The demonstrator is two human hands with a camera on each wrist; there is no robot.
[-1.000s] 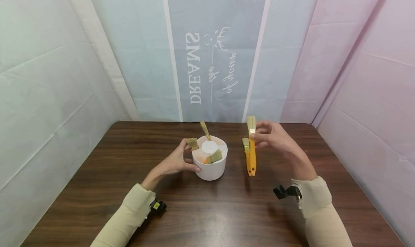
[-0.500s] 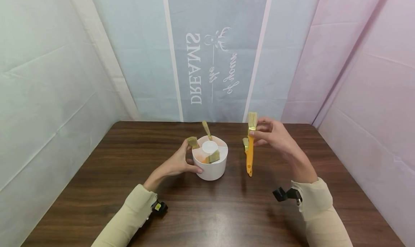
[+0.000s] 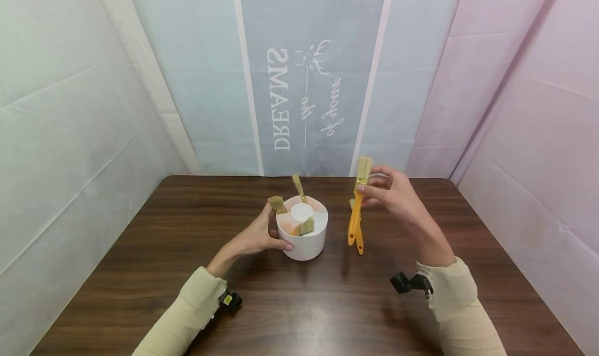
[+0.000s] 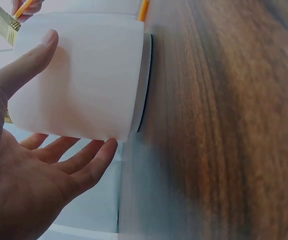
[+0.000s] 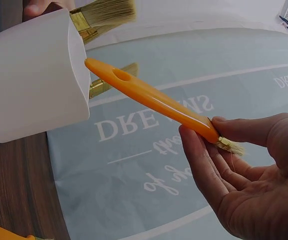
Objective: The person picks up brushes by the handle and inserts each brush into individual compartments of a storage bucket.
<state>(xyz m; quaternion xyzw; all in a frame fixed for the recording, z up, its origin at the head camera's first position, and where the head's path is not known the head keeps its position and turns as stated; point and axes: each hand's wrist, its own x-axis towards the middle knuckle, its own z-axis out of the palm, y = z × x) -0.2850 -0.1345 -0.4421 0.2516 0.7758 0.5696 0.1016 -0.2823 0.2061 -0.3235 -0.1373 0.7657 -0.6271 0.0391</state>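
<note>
My right hand (image 3: 395, 195) pinches a paintbrush (image 3: 354, 215) near its metal band, between thumb and fingertips. Its bristles point up and its yellow-orange handle slants down to the left, above the table. In the right wrist view the held paintbrush's handle (image 5: 153, 97) points at the white container. My left hand (image 3: 257, 234) holds that round white divided container (image 3: 304, 248) by its side, thumb in front and fingers behind. Several paintbrushes stand bristles up in its compartments, one by the front rim (image 3: 306, 226). Their handles are mostly hidden inside.
Another yellow-handled paintbrush (image 3: 359, 240) lies on the dark wooden table (image 3: 299, 304), partly hidden behind the held one. A printed grey-blue cloth (image 3: 323, 13) hangs beyond the table's far edge, with pale cloth walls on both sides.
My right hand has lifted its paintbrush slightly, and the handle's lower end has swung left across the paintbrush on the table. The left hand stays on the container, nearly still.
</note>
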